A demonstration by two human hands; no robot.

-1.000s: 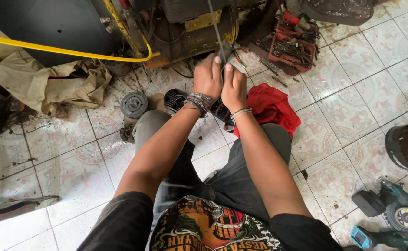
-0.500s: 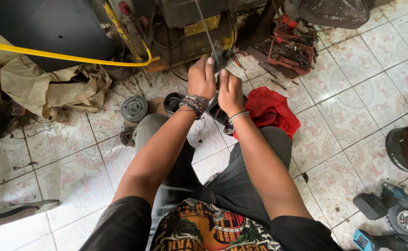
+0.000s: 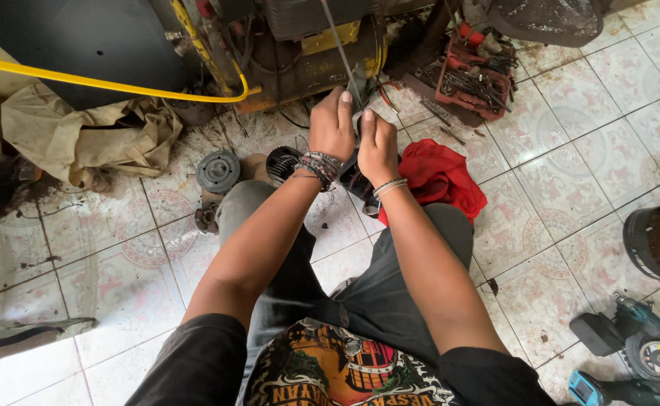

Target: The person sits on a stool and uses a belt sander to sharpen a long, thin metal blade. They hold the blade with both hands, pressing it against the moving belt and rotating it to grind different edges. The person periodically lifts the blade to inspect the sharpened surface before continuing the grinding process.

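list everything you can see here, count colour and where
dark part with cable: 1, black, between both hands, mostly hidden
red cloth: 1, red, on the tiles beside the right knee
yellow hose: 1, yellow, across the upper left
machine: 1, dark and yellow, top centre
tan cloth: 1, beige, crumpled at left
round metal part: 1, grey, on the floor left of the knees
finned fan part: 1, black, next to it
red tool tray: 1, red, upper right
angle grinder: 1, teal and black, lower right
tiled floor: white, patterned
left hand: 1, on the dark part
right hand: 1, on the dark part
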